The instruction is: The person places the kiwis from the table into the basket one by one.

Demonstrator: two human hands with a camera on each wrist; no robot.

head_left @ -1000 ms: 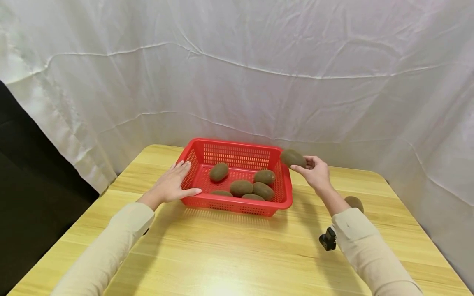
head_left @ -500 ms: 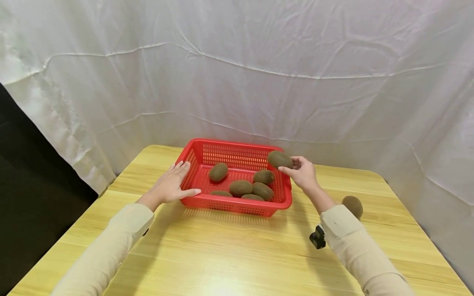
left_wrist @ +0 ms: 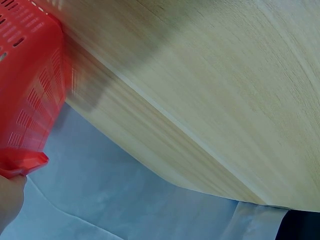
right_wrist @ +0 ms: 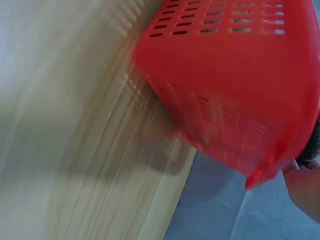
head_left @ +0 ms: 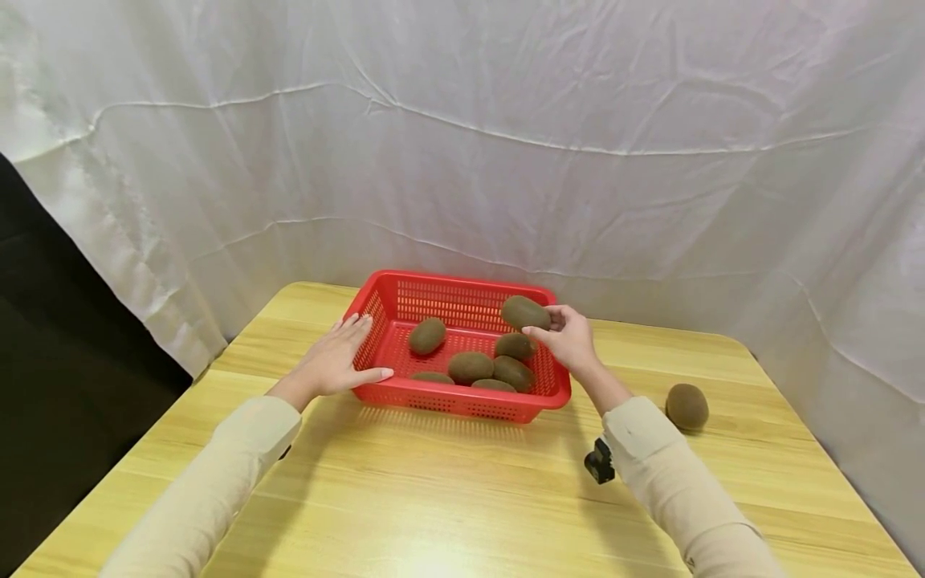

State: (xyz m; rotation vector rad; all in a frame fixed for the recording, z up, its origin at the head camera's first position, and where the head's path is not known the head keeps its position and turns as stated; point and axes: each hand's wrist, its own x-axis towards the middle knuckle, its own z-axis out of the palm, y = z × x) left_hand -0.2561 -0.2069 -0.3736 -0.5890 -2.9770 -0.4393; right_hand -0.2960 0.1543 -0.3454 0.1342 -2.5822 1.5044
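A red perforated plastic basket (head_left: pixel 451 393) stands on the wooden table, with several brown kiwis inside, among them one kiwi (head_left: pixel 427 336) apart at the left. My left hand (head_left: pixel 334 359) rests on the basket's left rim, fingers straight and thumb along the front edge. Between thumb and fingers, my right hand (head_left: pixel 572 341) grips a kiwi (head_left: pixel 525 313) above the right end of the basket. In the right wrist view, that hand (right_wrist: pixel 304 187) shows only partly beside the basket wall (right_wrist: pixel 225 95), and the held kiwi (right_wrist: pixel 314 142) is mostly hidden.
One loose kiwi (head_left: pixel 686 407) lies on the table (head_left: pixel 433 498) right of the basket, near my right forearm. A pale curtain (head_left: pixel 462 160) hangs behind the table, and a dark cloth (head_left: pixel 65 353) is at the left.
My right hand has moved left with the kiwi, from beyond the basket's right rim to over its inside. The loose kiwi at right is now fully uncovered. The left hand stays put.
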